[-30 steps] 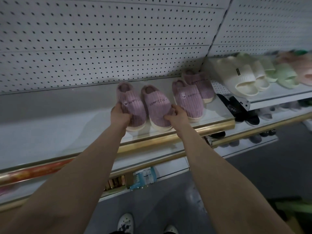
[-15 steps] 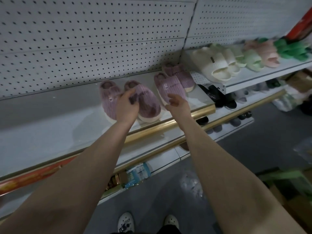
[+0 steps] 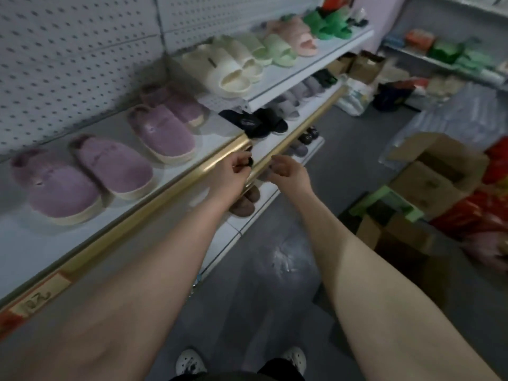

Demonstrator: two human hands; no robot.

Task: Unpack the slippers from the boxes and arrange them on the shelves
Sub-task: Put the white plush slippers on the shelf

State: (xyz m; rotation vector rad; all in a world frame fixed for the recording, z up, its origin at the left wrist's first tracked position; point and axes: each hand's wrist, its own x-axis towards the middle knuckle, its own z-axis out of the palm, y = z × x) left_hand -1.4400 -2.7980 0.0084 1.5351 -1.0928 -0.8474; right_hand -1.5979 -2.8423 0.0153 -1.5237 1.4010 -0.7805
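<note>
On the upper white shelf (image 3: 33,243), left of the person, four purple slippers sit in a row, soles down, toes toward the gold rail (image 3: 154,199) along the shelf's near edge.
- First purple slipper (image 3: 55,188): leftmost and nearest.
- Second purple slipper (image 3: 112,166): just right of the first, sides almost touching.
- Third purple slipper (image 3: 162,133): farther along, with a small gap from the second.
- Fourth purple slipper (image 3: 173,103): farthest back, close to the pegboard wall (image 3: 68,64), partly behind the third.

No hand touches a slipper.
- Left hand (image 3: 231,171): in front of the gold rail, right of the third slipper. Fingers loosely curled, and I can make out nothing held in them. A dark shape by the fingertips looks like footwear on a lower shelf.
- Right hand (image 3: 288,171): just right of the left hand, apart from it, palm partly showing. Fingers relaxed and slightly bent, holding nothing.

Surroundings:
- Next shelf section, to the right and farther away: cream slides (image 3: 225,67), pale green slides (image 3: 277,48), pink slides (image 3: 299,37), dark green slides (image 3: 327,26).
- One level lower: black slippers (image 3: 255,122), then grey slippers (image 3: 297,97).
- Right side, on the grey floor (image 3: 261,270): open cardboard boxes (image 3: 434,171), with a green stool (image 3: 384,199) near them.
- Bottom of view: the person's white shoes (image 3: 189,361).
</note>
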